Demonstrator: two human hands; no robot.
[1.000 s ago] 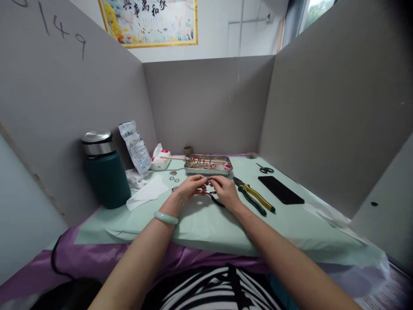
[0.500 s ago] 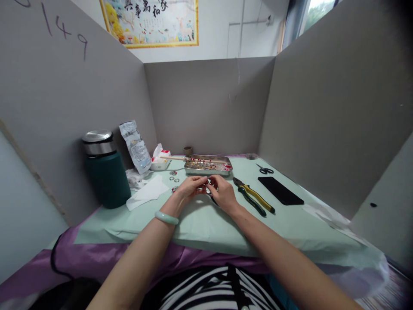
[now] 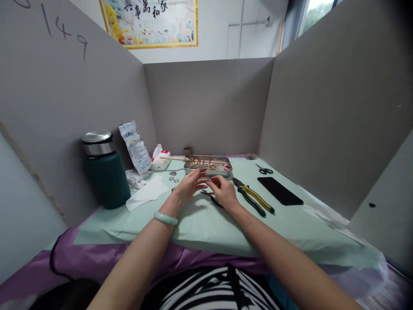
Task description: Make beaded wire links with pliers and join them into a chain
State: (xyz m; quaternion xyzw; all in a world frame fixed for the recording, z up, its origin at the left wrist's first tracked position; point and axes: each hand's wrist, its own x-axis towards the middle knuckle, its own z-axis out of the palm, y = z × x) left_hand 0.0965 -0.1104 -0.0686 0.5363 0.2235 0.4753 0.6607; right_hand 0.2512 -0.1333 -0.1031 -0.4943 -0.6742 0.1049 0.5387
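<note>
My left hand hovers in front of the metal tray with its fingers apart, a pale green bangle on the wrist. Close beside it, my right hand pinches a small ring between thumb and fingertips; its detail is too small to make out. Under the right hand lies a pair of small dark pliers, partly covered by the palm. Several small rings, some with red beads, lie on the cloth left of the hands. The metal tray holds loose beads and a beaded stick.
Large green-and-yellow pliers, a black phone-like slab and scissors lie to the right. At left stand a green flask, a foil pouch, a tissue pack and white paper. Grey partitions enclose the table.
The left fingers have come away from the right hand and spread apart. The right hand keeps its pinch, and more of the small pliers under it shows.
</note>
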